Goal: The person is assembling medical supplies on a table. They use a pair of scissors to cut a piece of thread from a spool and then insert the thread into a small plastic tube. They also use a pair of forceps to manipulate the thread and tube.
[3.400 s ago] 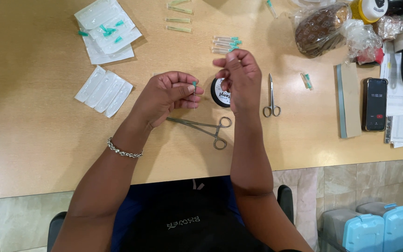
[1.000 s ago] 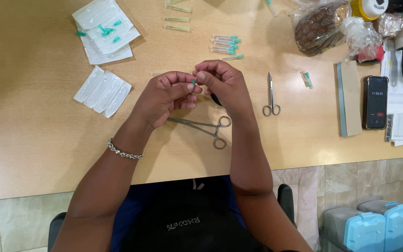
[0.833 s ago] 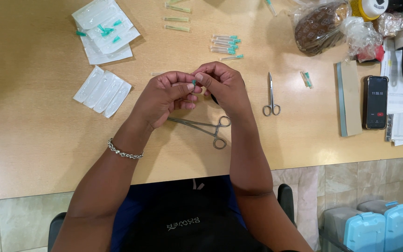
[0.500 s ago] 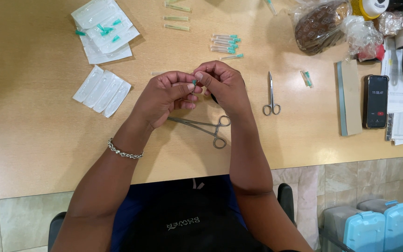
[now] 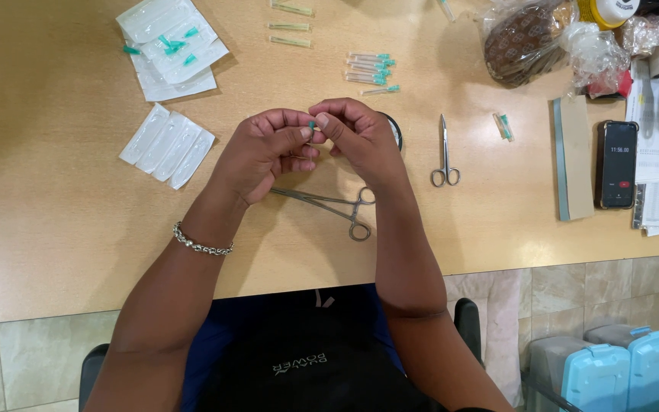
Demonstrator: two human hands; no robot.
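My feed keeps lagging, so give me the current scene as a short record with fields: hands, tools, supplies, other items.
left hand: pinches a small teal-capped piece at its fingertips
right hand: meets the left at the same piece, fingertips touching it
forceps: flat on the wooden table, below both hands, untouched
scissors: flat, right of the right hand
capped needles: grouped beyond the hands
blister packs: left of the left hand
phone: far right, screen lit
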